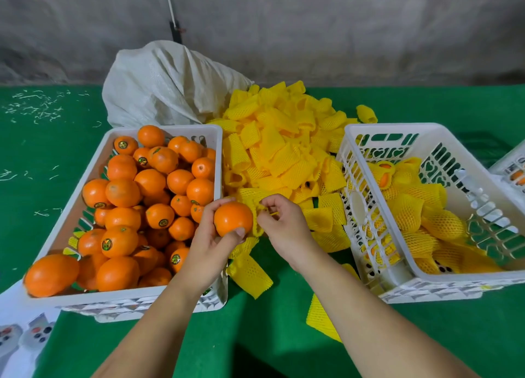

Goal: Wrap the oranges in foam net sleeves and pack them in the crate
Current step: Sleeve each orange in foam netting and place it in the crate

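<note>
Left hand (211, 237) grips an orange (233, 218); right hand (279, 221), touching it, pinches a foam sleeve (257, 207). Sticker writing unreadable.

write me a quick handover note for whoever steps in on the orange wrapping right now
Left hand: grips one bare orange over the gap between the two crates.
Right hand: pinches the edge of a yellow foam sleeve right beside that orange; the sleeve is not yet over the fruit.
Left crate: heaped with unwrapped oranges.
Sleeve pile: loose on the green table between the crates, plenty there.
Right crate: holds a partial layer of wrapped oranges.
Done: a small batch wrapped and packed.
Left: sleeve the held orange, place it in the right crate, then work through the left crate.
</note>
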A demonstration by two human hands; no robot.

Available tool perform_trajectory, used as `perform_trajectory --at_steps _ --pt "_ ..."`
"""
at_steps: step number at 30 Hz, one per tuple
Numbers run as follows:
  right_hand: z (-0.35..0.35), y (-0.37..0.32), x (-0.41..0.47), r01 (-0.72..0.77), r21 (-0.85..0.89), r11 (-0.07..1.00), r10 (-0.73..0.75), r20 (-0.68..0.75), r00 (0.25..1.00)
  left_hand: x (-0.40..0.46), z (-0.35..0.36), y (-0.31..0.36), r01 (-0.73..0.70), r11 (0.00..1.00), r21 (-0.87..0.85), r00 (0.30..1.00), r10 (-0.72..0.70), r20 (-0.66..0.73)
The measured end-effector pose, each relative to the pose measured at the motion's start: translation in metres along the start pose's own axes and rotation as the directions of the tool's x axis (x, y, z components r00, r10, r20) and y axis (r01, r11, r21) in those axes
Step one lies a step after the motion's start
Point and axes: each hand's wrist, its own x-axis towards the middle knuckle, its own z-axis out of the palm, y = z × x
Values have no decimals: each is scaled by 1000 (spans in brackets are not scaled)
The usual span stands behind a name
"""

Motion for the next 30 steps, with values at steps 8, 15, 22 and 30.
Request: perform_trajectory --at_steps 8,15,22,30 --pt "5 2 1 152 -196 969 -201 -256 946 -1 8 14 180 971 -155 974 -154 166" --pt "-4 11 1 209 -314 926 -285 -222 932 -1 9 14 275 949 -157 925 -216 311" --pt "-13 14 4 282 -269 921 -320 -109 941 8 6 19 245 965 -95 967 -236 101" --pt "-6 -6 -17 335 -93 938 -340 -39 940 15 16 10 94 996 7 959 -89 -268"
